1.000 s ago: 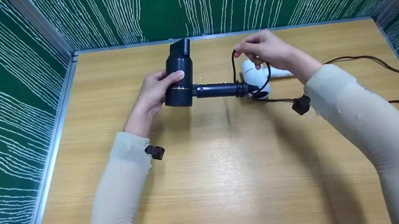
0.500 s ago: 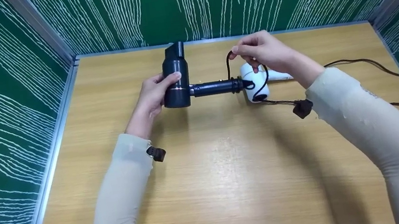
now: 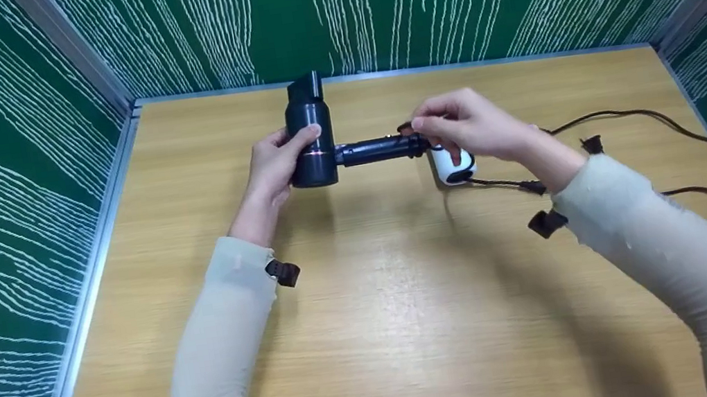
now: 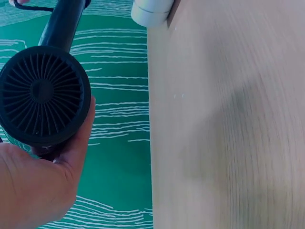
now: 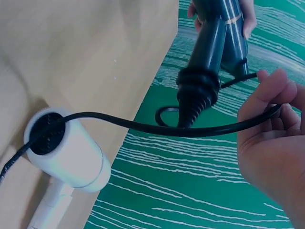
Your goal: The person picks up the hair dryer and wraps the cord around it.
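A black hair dryer [image 3: 316, 170] is held above the table, its handle [image 3: 371, 151] pointing right. My left hand [image 3: 273, 167] grips its barrel, the thumb across the top; in the left wrist view the slatted round end [image 4: 43, 95] shows. At the handle's end, my right hand [image 3: 475, 128] pinches the black cord [image 5: 157, 129]. The right wrist view shows the cord looping by the ribbed cord sleeve [image 5: 196, 98] and running off past the white hair dryer [image 5: 71, 155]. That white dryer lies on the table below my right hand, which partly hides it.
The wooden table [image 3: 374, 335] ends at green walls [image 3: 279, 27] with white wavy lines at the back and sides. A dark cord [image 3: 628, 110] loops over the right edge and comes back. A thicker dark piece [image 3: 532, 186] sits on the cord near my right wrist.
My right hand has come down and nearer to me with the cord, beside the handle's end; the raised loop is lower. The black dryer has shifted slightly left, still in my left hand.
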